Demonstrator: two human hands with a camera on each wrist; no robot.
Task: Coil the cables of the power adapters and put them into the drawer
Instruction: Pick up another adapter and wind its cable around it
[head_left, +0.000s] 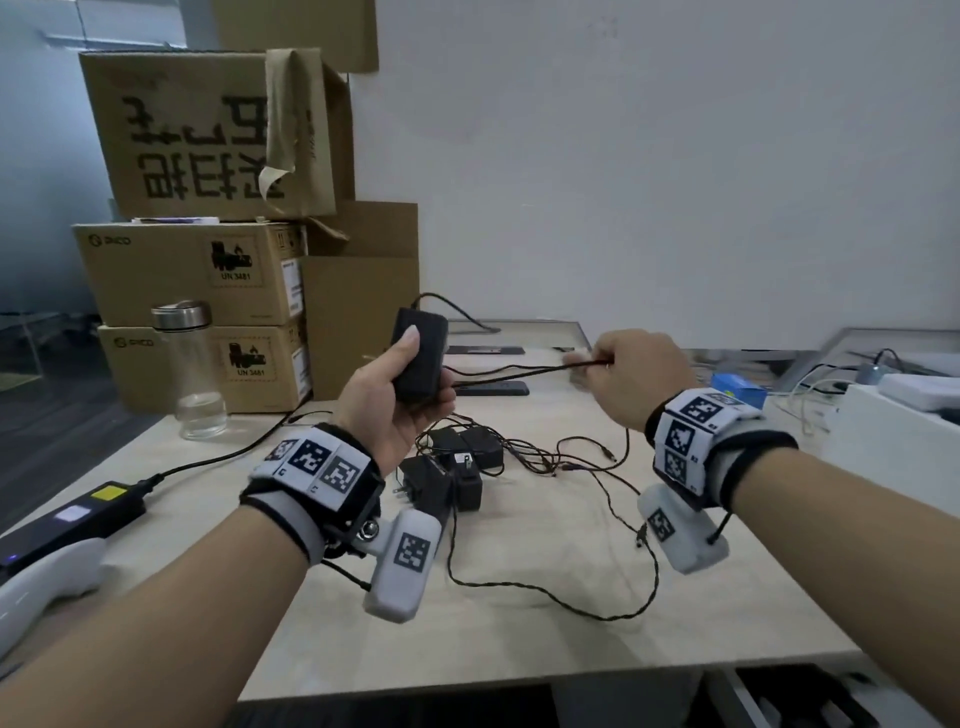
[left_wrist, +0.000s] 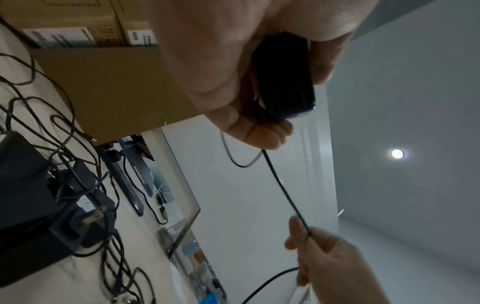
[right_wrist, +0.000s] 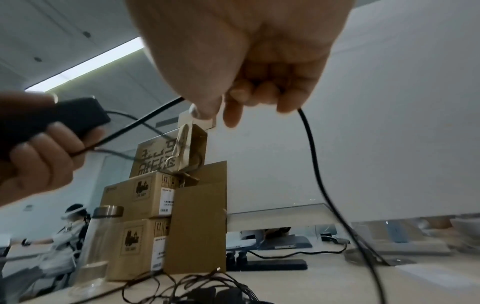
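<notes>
My left hand (head_left: 400, 395) grips a black power adapter (head_left: 421, 358) upright above the table, thumb along its front; the adapter (left_wrist: 284, 78) fills the palm in the left wrist view. Its thin black cable (head_left: 524, 371) runs taut to the right into my right hand (head_left: 631, 376), whose curled fingers (right_wrist: 262, 96) pinch it. The cable (right_wrist: 319, 185) then hangs down from that fist. Several more black adapters (head_left: 457, 467) lie in a heap on the table with tangled cables (head_left: 582, 519). No drawer is recognisable.
Stacked cardboard boxes (head_left: 208, 228) stand at the back left, with a glass bottle (head_left: 195, 369) in front of them. A black power brick (head_left: 67, 519) and a white device (head_left: 36, 587) lie at the left edge. White boxes (head_left: 904, 431) and a blue box (head_left: 737, 389) sit at the right.
</notes>
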